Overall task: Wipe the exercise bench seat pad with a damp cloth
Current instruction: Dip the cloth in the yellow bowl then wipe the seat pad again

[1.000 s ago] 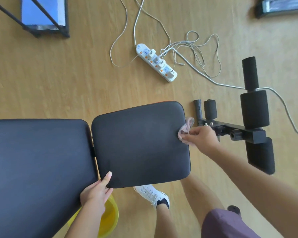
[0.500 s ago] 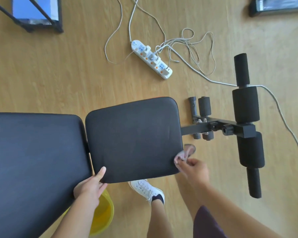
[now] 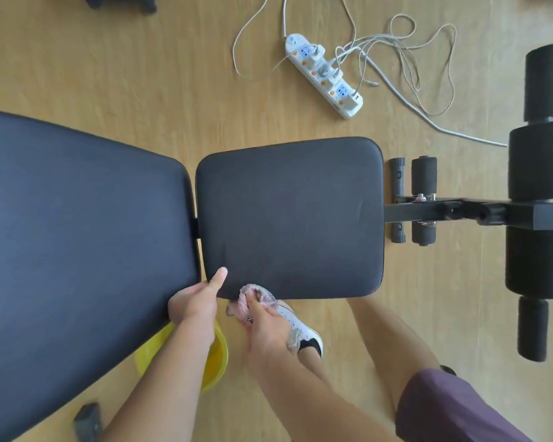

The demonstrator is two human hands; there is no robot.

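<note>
The black seat pad [image 3: 289, 218] of the exercise bench fills the middle of the view, with the larger back pad [image 3: 77, 244] to its left. My right hand [image 3: 265, 327] is closed on a pinkish damp cloth [image 3: 253, 296], pressed against the seat pad's near edge towards its left corner. My left hand [image 3: 197, 298] grips the seat pad's near left corner, thumb on top of the pad, fingers hidden under it.
A yellow basin [image 3: 216, 362] sits on the wooden floor under my left arm. The bench's foam leg rollers [image 3: 538, 199] and black frame bar [image 3: 460, 212] extend right. A white power strip [image 3: 324, 74] with tangled cables lies beyond the pad. My shoe [image 3: 300, 327] is below the pad.
My right hand has carried the cloth from the seat pad's right edge, round the near right corner, and leftward along the near edge. My left hand stays at the near left corner.
</note>
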